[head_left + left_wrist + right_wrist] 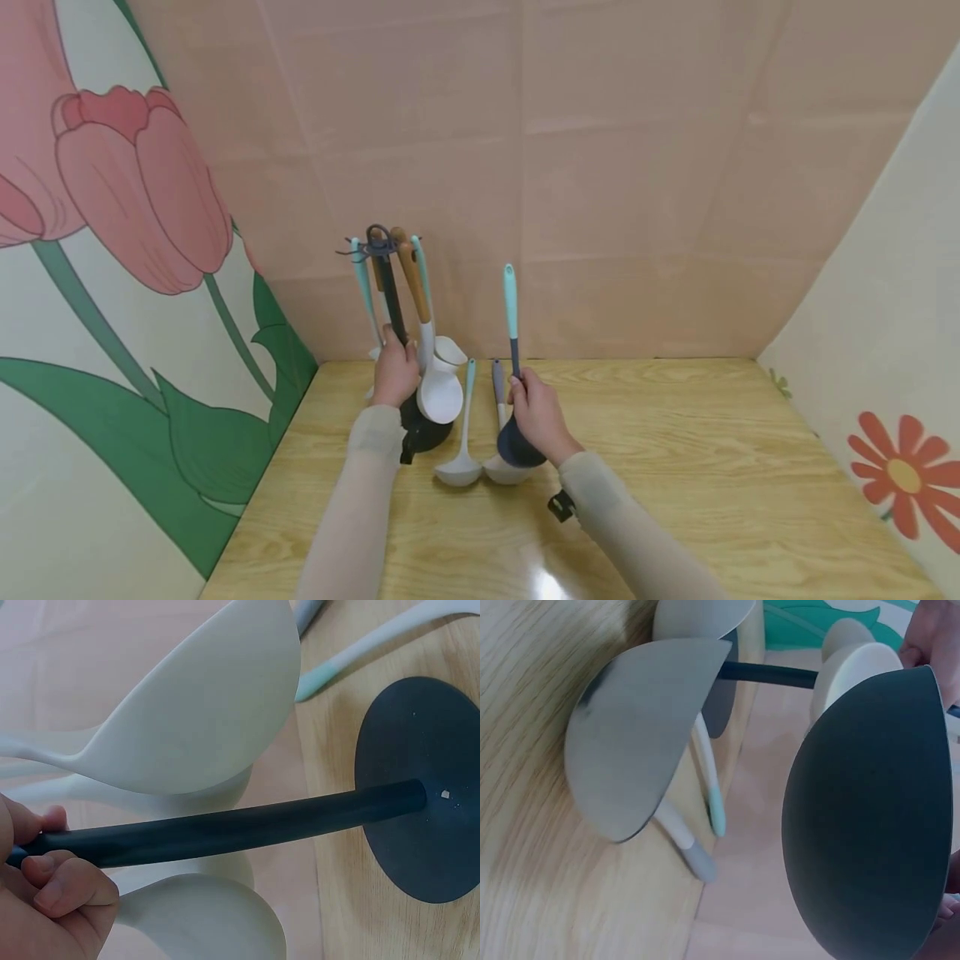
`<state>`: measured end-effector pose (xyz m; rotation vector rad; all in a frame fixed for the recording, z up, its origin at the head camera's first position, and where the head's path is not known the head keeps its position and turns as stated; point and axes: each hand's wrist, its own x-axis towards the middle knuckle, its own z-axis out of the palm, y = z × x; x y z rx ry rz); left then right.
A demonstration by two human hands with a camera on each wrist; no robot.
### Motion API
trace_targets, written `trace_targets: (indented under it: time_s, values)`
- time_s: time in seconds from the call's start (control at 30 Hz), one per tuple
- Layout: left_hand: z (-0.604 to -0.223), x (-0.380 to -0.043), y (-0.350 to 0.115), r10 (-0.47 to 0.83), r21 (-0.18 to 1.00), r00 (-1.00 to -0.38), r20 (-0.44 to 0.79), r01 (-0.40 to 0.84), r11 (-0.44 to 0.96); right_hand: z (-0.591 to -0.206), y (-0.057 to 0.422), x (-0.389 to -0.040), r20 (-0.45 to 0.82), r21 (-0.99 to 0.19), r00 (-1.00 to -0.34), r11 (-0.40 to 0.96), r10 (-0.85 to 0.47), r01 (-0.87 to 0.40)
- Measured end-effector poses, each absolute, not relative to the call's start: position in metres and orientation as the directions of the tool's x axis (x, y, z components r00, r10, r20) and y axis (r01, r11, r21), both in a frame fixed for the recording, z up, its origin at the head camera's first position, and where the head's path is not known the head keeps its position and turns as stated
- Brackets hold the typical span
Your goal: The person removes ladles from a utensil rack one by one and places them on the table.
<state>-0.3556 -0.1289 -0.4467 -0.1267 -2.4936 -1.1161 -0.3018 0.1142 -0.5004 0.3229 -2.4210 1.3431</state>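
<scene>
My left hand (395, 373) grips the black pole (210, 829) of an upright utensil stand with a hooked ring (380, 243) at its top and a round black base (420, 855). White-headed utensils hang around the pole, among them a white ladle (441, 398) with a wooden handle. To the right, my right hand (542, 415) holds a dark ladle (519, 446) by its shaft, its mint handle (511, 304) pointing up. Its dark bowl (870, 817) fills much of the right wrist view. The bowl overlaps a ladle lying on the table in the head view.
Two light ladles lie on the wooden table (675, 467) between the hands: one with a mint handle (470, 375), one with a grey handle (498, 379). A pink backdrop (637, 208) rises behind. Flower-patterned panels (142, 192) stand on both sides.
</scene>
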Motion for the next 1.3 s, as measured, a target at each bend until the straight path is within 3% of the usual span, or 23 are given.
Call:
trace_targets:
  time_s: [1.3]
  values:
    - [-0.449, -0.358, -0.128, -0.107, 0.715, -0.908, 0.405, 0.242, 0.656, -0.546, 0.158, -0.322, 0.069, -0.712, -0.997, 0.701, 0.019, -0.036]
